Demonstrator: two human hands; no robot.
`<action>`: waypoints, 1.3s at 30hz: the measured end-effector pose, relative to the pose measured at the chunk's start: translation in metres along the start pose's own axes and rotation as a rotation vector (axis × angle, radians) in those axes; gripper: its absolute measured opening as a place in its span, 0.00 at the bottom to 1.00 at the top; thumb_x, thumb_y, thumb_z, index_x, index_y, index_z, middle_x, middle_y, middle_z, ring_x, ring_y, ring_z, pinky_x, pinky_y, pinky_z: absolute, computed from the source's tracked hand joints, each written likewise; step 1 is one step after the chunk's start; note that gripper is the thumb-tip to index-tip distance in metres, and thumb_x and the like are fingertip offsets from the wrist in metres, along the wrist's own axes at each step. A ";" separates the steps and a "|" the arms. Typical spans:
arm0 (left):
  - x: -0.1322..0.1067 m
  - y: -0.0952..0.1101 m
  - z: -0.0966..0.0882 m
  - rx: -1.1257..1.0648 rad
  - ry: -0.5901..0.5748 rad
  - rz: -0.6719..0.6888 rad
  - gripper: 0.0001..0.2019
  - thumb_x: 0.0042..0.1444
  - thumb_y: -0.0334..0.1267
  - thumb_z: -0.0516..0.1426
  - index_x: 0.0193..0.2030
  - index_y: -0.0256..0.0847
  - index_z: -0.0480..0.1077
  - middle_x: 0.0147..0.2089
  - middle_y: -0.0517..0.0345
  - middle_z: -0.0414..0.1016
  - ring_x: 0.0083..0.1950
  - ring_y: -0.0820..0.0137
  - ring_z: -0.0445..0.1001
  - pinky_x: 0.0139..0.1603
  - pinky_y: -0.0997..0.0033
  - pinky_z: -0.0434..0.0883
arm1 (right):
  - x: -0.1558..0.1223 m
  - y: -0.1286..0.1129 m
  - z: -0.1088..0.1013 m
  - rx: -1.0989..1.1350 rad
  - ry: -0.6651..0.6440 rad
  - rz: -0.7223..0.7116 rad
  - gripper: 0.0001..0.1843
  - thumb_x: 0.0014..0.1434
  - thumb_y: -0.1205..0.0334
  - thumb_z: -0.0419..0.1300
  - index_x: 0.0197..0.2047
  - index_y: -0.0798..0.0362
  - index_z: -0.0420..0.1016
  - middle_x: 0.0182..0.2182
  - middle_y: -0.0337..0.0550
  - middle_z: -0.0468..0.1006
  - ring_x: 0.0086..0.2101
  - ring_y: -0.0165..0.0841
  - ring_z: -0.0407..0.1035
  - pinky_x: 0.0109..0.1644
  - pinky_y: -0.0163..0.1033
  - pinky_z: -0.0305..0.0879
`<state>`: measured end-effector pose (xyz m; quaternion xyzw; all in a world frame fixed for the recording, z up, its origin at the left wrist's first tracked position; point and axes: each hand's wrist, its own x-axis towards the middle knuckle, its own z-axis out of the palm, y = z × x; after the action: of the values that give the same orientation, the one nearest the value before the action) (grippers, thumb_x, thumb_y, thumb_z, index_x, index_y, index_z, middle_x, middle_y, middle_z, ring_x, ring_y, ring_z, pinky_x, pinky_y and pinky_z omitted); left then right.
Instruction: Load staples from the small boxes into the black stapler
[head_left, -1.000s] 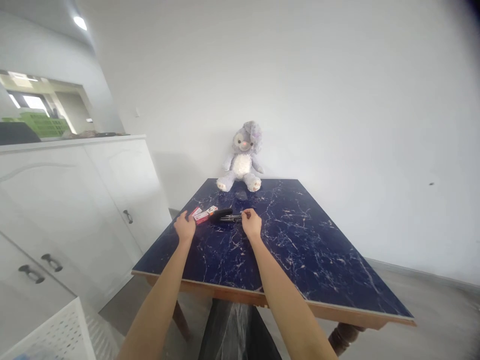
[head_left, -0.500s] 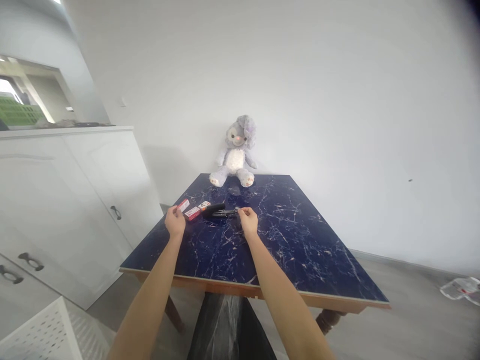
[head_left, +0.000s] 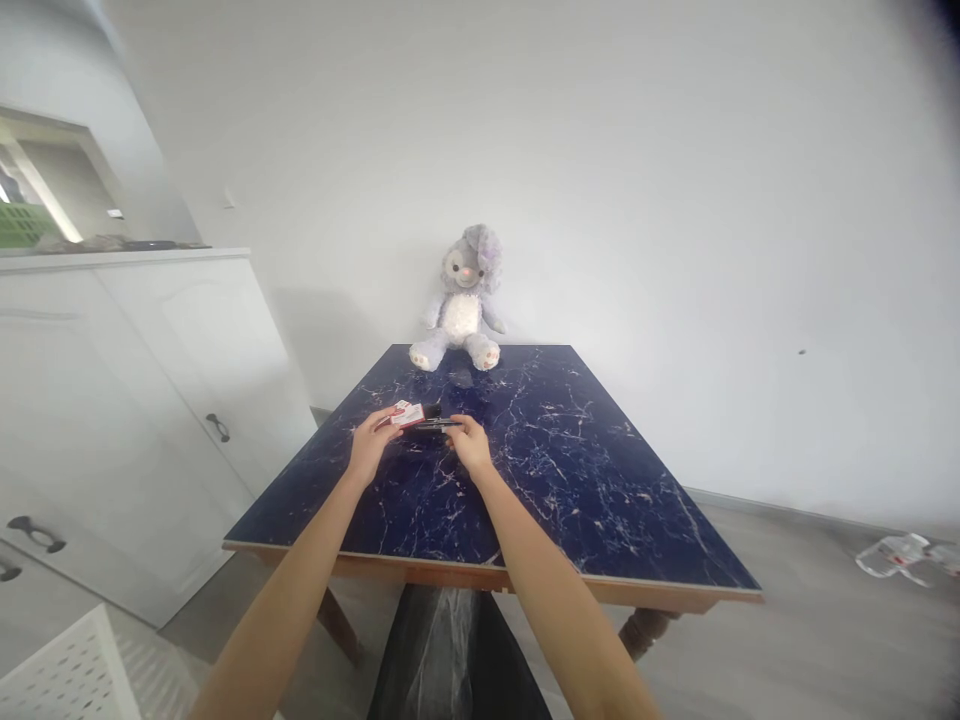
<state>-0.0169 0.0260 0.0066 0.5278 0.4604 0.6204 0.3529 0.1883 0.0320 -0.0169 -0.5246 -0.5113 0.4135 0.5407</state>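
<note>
My left hand is closed on a small red-and-white box, its fingers wrapped over the left end. Other small boxes seem bunched with it, but they overlap too much to tell apart. Thin black pens lie along the near side of the box. Pinched at the right end of those pens is my right hand. A thicker black object shows just behind them, partly covered by the box. All of this is low over the dark blue marble-patterned table.
A grey-lilac plush toy sits at the table's back edge against the wall. White cabinets stand to the left, with a white perforated basket in front. Clear plastic bottles lie on the floor at the right.
My left hand has moved right, bringing the red-and-white boxes together against the black items. My right hand has shifted slightly left. The view has turned a little.
</note>
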 end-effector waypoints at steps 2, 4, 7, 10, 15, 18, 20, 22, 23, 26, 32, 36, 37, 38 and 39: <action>-0.001 0.000 0.002 -0.082 -0.049 -0.054 0.25 0.45 0.39 0.67 0.52 0.39 0.75 0.56 0.47 0.77 0.54 0.56 0.77 0.53 0.54 0.77 | -0.002 -0.001 0.000 0.003 -0.041 -0.032 0.14 0.56 0.58 0.56 0.42 0.50 0.78 0.27 0.35 0.79 0.26 0.30 0.74 0.33 0.34 0.70; -0.003 -0.001 0.003 -0.138 -0.116 -0.111 0.25 0.43 0.37 0.67 0.52 0.38 0.75 0.54 0.47 0.78 0.55 0.56 0.77 0.55 0.52 0.75 | -0.003 -0.002 0.001 0.048 -0.050 -0.038 0.13 0.57 0.55 0.56 0.40 0.51 0.78 0.25 0.35 0.77 0.24 0.30 0.73 0.31 0.34 0.70; -0.005 -0.006 0.002 -0.151 -0.234 -0.188 0.25 0.43 0.35 0.68 0.52 0.37 0.76 0.52 0.47 0.79 0.52 0.57 0.78 0.57 0.51 0.74 | -0.002 -0.002 0.002 0.127 -0.066 0.002 0.14 0.59 0.56 0.55 0.43 0.52 0.77 0.24 0.35 0.77 0.24 0.30 0.73 0.30 0.34 0.70; -0.005 -0.007 0.001 -0.183 -0.316 -0.247 0.25 0.44 0.34 0.69 0.53 0.37 0.75 0.53 0.46 0.79 0.53 0.57 0.78 0.58 0.52 0.73 | 0.000 0.000 0.004 0.176 -0.078 0.023 0.14 0.58 0.58 0.56 0.45 0.52 0.77 0.28 0.38 0.80 0.28 0.31 0.75 0.34 0.34 0.73; -0.006 -0.003 -0.001 -0.341 -0.377 -0.353 0.19 0.52 0.36 0.67 0.51 0.36 0.76 0.55 0.43 0.78 0.56 0.59 0.76 0.61 0.56 0.71 | 0.003 0.006 0.004 0.057 -0.070 -0.025 0.16 0.54 0.58 0.62 0.46 0.51 0.78 0.28 0.38 0.81 0.29 0.32 0.76 0.39 0.37 0.73; -0.007 -0.004 -0.001 -0.324 -0.360 -0.342 0.18 0.51 0.35 0.68 0.49 0.35 0.77 0.53 0.44 0.79 0.54 0.60 0.77 0.59 0.57 0.72 | 0.001 0.007 0.003 0.052 -0.090 -0.045 0.13 0.53 0.59 0.63 0.42 0.51 0.80 0.27 0.38 0.80 0.29 0.32 0.76 0.42 0.38 0.73; -0.007 -0.007 -0.001 -0.308 -0.353 -0.343 0.18 0.50 0.35 0.68 0.48 0.35 0.77 0.51 0.44 0.79 0.52 0.61 0.78 0.57 0.59 0.73 | 0.000 0.005 0.002 0.064 -0.095 -0.049 0.12 0.52 0.60 0.63 0.41 0.50 0.80 0.26 0.37 0.80 0.29 0.32 0.76 0.41 0.38 0.73; -0.005 -0.011 -0.002 -0.296 -0.331 -0.345 0.18 0.48 0.35 0.69 0.46 0.35 0.77 0.50 0.44 0.80 0.49 0.63 0.79 0.54 0.61 0.74 | -0.001 0.004 0.002 0.071 -0.096 -0.051 0.11 0.53 0.59 0.63 0.40 0.50 0.80 0.26 0.37 0.80 0.29 0.33 0.76 0.40 0.38 0.73; -0.004 -0.013 -0.002 -0.291 -0.316 -0.344 0.18 0.47 0.35 0.70 0.45 0.35 0.77 0.48 0.44 0.80 0.48 0.63 0.79 0.52 0.62 0.75 | -0.002 0.003 0.002 0.077 -0.092 -0.051 0.11 0.54 0.59 0.62 0.40 0.50 0.80 0.26 0.38 0.80 0.29 0.33 0.76 0.39 0.38 0.73; -0.001 -0.016 -0.002 -0.282 -0.268 -0.330 0.17 0.44 0.35 0.71 0.42 0.35 0.76 0.44 0.46 0.81 0.43 0.66 0.79 0.47 0.66 0.75 | -0.003 0.001 0.003 0.103 -0.080 -0.048 0.12 0.56 0.57 0.59 0.40 0.51 0.80 0.29 0.39 0.81 0.30 0.33 0.76 0.38 0.37 0.73; -0.002 -0.015 -0.002 -0.267 -0.222 -0.309 0.17 0.42 0.35 0.71 0.40 0.36 0.76 0.40 0.51 0.81 0.40 0.67 0.79 0.42 0.70 0.74 | -0.005 -0.006 0.002 0.189 -0.149 -0.052 0.14 0.56 0.53 0.60 0.40 0.52 0.80 0.32 0.41 0.82 0.31 0.33 0.76 0.39 0.37 0.73; -0.004 -0.012 -0.002 -0.250 -0.226 -0.310 0.17 0.41 0.34 0.71 0.40 0.36 0.77 0.41 0.49 0.81 0.41 0.66 0.79 0.40 0.69 0.74 | -0.005 -0.007 0.003 0.164 -0.181 -0.066 0.17 0.52 0.50 0.65 0.40 0.52 0.81 0.31 0.42 0.82 0.30 0.34 0.75 0.39 0.38 0.73; -0.004 -0.012 -0.001 -0.249 -0.225 -0.311 0.17 0.41 0.34 0.70 0.40 0.36 0.77 0.42 0.48 0.81 0.41 0.65 0.79 0.40 0.69 0.74 | -0.005 -0.006 0.003 0.129 -0.178 -0.072 0.17 0.51 0.51 0.65 0.40 0.52 0.82 0.30 0.42 0.82 0.29 0.34 0.75 0.38 0.39 0.73; -0.004 -0.012 -0.001 -0.251 -0.221 -0.312 0.17 0.41 0.34 0.70 0.40 0.35 0.77 0.42 0.48 0.81 0.41 0.65 0.79 0.40 0.69 0.74 | -0.005 -0.006 0.002 0.098 -0.166 -0.077 0.16 0.51 0.51 0.65 0.40 0.52 0.82 0.29 0.41 0.82 0.29 0.34 0.75 0.38 0.39 0.72; -0.004 -0.012 -0.001 -0.254 -0.211 -0.313 0.16 0.41 0.34 0.70 0.39 0.35 0.77 0.42 0.48 0.81 0.42 0.65 0.79 0.41 0.68 0.74 | -0.004 -0.005 0.002 0.076 -0.149 -0.080 0.16 0.51 0.51 0.65 0.39 0.52 0.82 0.29 0.41 0.82 0.28 0.34 0.75 0.38 0.38 0.72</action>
<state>-0.0173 0.0259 -0.0056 0.4634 0.4155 0.5525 0.5544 0.1854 0.0275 -0.0127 -0.4506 -0.5544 0.4485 0.5370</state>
